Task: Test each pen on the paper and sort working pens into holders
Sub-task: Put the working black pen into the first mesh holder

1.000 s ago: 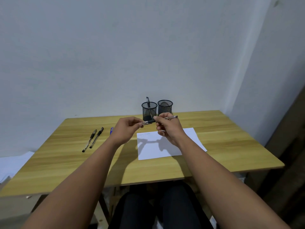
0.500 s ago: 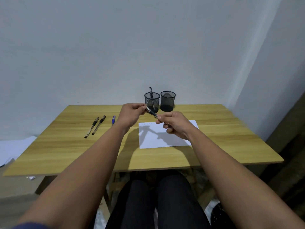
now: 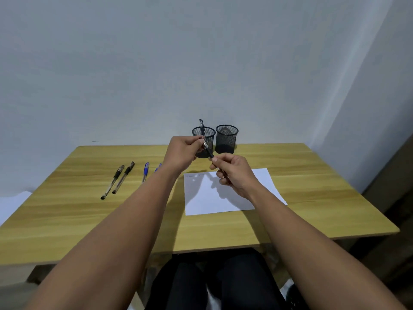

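Now both hands' fingers pinch the pen (image 3: 208, 151) slanting between left hand (image 3: 182, 153) and right hand (image 3: 232, 173)

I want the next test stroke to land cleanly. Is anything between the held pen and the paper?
Nothing visible. The pen is held in the air by the left hand and right hand, above the paper's far edge. The sheet below carries only faint marks near its top left and the hands' shadow.

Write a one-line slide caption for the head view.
Both hands, left and right, hold one pen above the paper.
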The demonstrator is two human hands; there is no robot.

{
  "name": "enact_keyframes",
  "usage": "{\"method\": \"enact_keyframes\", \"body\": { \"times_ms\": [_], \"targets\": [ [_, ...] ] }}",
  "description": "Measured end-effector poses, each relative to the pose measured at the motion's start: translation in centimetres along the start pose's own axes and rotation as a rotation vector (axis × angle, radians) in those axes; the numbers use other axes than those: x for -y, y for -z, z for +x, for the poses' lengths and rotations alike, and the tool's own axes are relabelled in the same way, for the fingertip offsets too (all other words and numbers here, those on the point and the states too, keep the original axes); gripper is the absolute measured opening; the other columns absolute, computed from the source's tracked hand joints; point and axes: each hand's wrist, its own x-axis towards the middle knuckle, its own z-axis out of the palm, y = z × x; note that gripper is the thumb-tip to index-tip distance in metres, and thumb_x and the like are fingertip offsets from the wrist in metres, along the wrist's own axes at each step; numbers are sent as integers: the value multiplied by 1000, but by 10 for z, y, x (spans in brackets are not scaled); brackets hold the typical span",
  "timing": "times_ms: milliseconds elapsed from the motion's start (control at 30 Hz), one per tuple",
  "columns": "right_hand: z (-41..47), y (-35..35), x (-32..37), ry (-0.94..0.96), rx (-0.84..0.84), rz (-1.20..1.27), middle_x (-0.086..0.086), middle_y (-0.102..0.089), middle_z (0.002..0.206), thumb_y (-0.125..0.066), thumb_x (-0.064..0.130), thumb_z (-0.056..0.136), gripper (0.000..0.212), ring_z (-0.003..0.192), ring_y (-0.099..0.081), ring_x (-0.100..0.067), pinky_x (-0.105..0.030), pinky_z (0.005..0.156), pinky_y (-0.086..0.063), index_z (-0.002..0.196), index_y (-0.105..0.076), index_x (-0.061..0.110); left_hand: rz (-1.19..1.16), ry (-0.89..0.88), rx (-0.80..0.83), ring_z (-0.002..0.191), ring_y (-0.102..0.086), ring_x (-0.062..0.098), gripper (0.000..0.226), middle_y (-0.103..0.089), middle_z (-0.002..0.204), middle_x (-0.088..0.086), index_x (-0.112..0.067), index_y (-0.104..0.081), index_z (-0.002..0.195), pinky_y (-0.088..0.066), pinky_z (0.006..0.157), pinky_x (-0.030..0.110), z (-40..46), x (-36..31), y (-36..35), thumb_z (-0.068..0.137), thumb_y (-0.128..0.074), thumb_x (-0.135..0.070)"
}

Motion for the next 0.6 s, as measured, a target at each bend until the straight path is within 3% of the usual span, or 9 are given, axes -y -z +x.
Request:
{"method": "enact_keyframes", "body": {
  "times_ms": [67, 200, 267, 367, 433, 533, 600],
  "targets": [
    [15, 2, 7, 54, -26, -125, -1, -74, 76, -72, 15, 100, 6, 56, -59, -8, -27, 54, -52, 95, -73, 13, 17, -31, 49, 83, -69, 1, 28, -75, 103, 6, -12, -70, 125, -51, 68, 21, 14, -5, 3, 99, -63, -21],
    [58, 9, 27, 207, -134, -311, 13, -63, 56, -76, 9, 96, 6, 46, -50, 1, -17, 55, -42, 91, -76, 6, 72, -1, -22, 102, -68, 13, 43, -71, 109, -3, -23, -61, 137, -54, 98, 40, 47, 12, 8, 95, -65, -32],
    [83, 12, 39, 251, -195, -367, 12, -67, 63, -79, 11, 94, 6, 55, -56, 0, -19, 64, -46, 88, -78, 8, 128, 24, -73, 100, -66, 14, 52, -70, 113, -5, -24, -57, 141, -53, 99, 44, 63, 27, 9, 92, -67, -33],
    [118, 13, 53, 313, -248, -448, 8, -71, 71, -83, 17, 90, 18, 65, -62, -6, -25, 73, -52, 76, -74, 24, 264, 56, -48, 107, -59, 14, 71, -61, 136, -1, -24, -44, 151, -51, 95, 36, 81, 50, 3, 87, -75, -34],
    [144, 12, 59, 349, -286, -485, 6, -74, 76, -84, 22, 89, 16, 71, -65, -8, -26, 76, -53, 77, -74, 26, 291, 80, -21, 111, -54, 14, 85, -52, 148, 2, -24, -36, 155, -45, 95, 32, 97, 66, -4, 84, -79, -37],
    [173, 8, 62, 373, -333, -515, 7, -73, 80, -82, 24, 90, 9, 76, -67, -9, -17, 73, -51, 86, -76, 21, 323, 105, 10, 133, -50, 23, 105, -42, 157, 4, -24, -26, 159, -43, 105, 35, 121, 86, -14, 75, -85, -46],
    [188, 3, 60, 370, -345, -542, 6, -73, 80, -82, 25, 90, 9, 75, -66, -8, -17, 70, -49, 91, -78, 16, 344, 106, 7, 137, -48, 23, 112, -45, 155, 2, -25, -27, 158, -43, 109, 41, 134, 96, -20, 68, -87, -54]
  ]
}}
